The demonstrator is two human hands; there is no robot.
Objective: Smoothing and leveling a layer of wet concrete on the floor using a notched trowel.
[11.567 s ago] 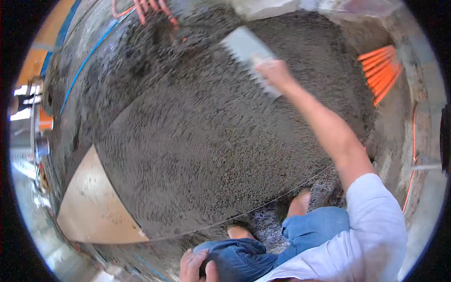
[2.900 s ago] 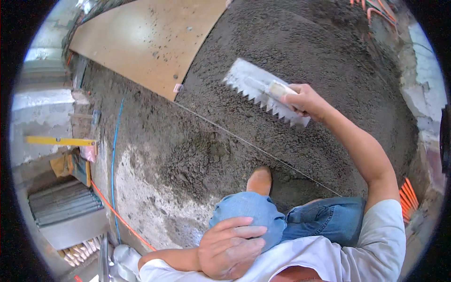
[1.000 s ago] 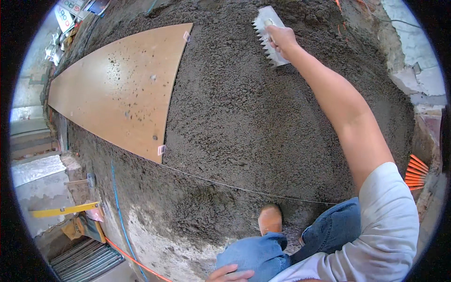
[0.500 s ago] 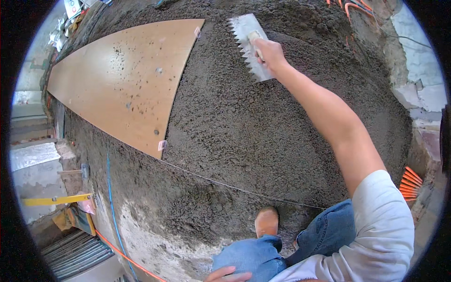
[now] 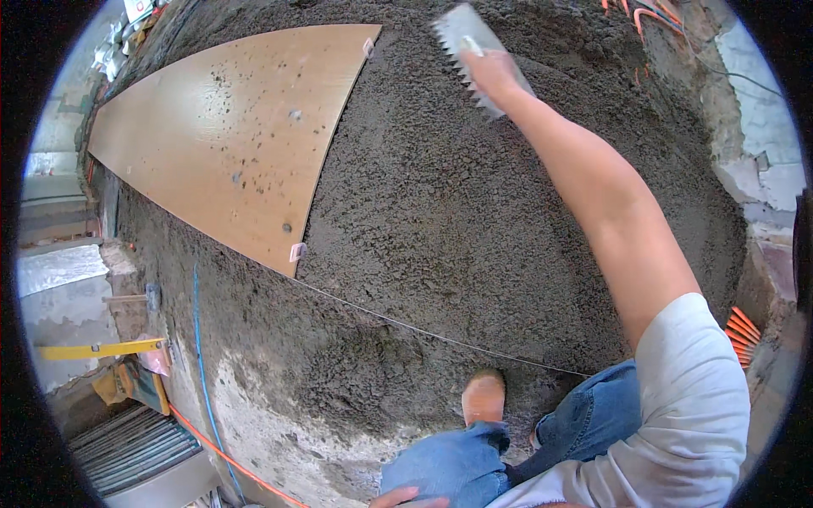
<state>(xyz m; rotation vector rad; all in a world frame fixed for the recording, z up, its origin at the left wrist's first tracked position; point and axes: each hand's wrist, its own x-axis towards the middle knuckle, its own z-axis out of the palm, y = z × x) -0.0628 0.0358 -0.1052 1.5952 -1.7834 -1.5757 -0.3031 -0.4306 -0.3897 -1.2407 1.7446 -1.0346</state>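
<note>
At the far middle, my right hand (image 5: pixel 491 73) is closed round the handle of a steel notched trowel (image 5: pixel 461 24), its toothed edge turned to the left. The trowel lies over rough grey mortar (image 5: pixel 423 203); whether its blade presses on the surface, I cannot tell. Left of it, a large tan tile (image 5: pixel 229 127) rests on the mortar, with dark crumbs scattered over its face and small clear clips (image 5: pixel 297 252) on its right edge. At the lower edge my left hand (image 5: pixel 411 498) lies on my knee, fingers stretched out and partly cut off, holding nothing.
A taut string line (image 5: pixel 415 328) runs from the tile's near corner towards my feet. To the left are a blue cord (image 5: pixel 199 339), an orange hose (image 5: pixel 229 461), a yellow level (image 5: pixel 102 349) and a hammer-like tool (image 5: pixel 151 297). Orange rods (image 5: pixel 742 337) stick out at right.
My right hand has moved the trowel slightly farther away and to the right, turning it a little. The left hand has slid lower, towards the picture's edge.
</note>
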